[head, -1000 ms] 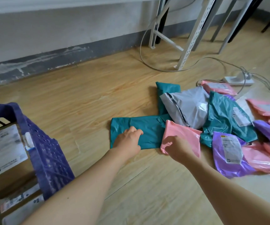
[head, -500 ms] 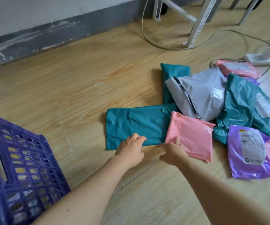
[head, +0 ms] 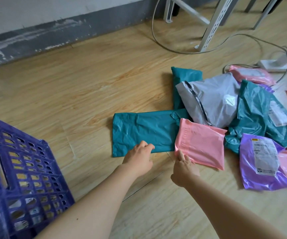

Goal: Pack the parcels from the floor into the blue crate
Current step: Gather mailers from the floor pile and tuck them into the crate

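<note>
A long flat teal parcel point(head: 144, 131) lies on the wooden floor. My left hand point(head: 140, 158) grips its near edge with curled fingers. A pink parcel point(head: 202, 144) overlaps the teal one's right end, and my right hand point(head: 184, 165) pinches its near left corner. The blue crate point(head: 23, 180) stands at the lower left with its perforated wall toward me; boxes show through the holes.
A heap of parcels lies to the right: a grey one point(head: 213, 100), a crumpled teal one point(head: 259, 118), a purple one point(head: 261, 163) with a label, and more pink ones. A power strip point(head: 277, 65) and cables lie behind, by white table legs point(head: 213, 26).
The view has tilted down and left, so the crate's side now shows. My right hand has shifted from on top of the pink parcel to its near left corner. My left hand stays on the teal parcel.
</note>
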